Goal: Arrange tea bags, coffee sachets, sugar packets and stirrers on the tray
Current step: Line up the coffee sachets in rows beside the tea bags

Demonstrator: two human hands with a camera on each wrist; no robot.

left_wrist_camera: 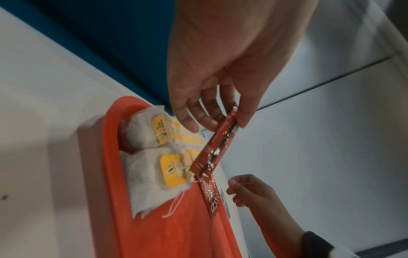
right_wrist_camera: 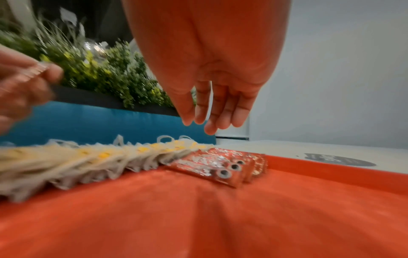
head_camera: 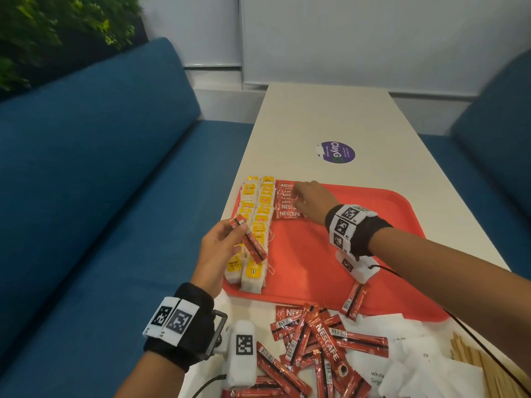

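"NESCAFE CLASSIC" on the red coffee sachets (head_camera: 289, 214) lying on the tray (head_camera: 396, 208), "TEA" on a yellow tea bag tag (head_camera: 267, 180) beside them, "ClayGo" on the purple sticker (head_camera: 338, 152) beyond the tray

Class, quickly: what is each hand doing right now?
Left hand: pinches a red coffee sachet stick.
Right hand: open, fingers hanging above the row of red coffee sachets, holding nothing.

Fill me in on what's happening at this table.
A person is laying out drink supplies on a red tray. Tea bags line its left side. The left hand pinches one coffee sachet; the right hand, holding nothing, hovers over the sachet row. More sachets wait on the table.
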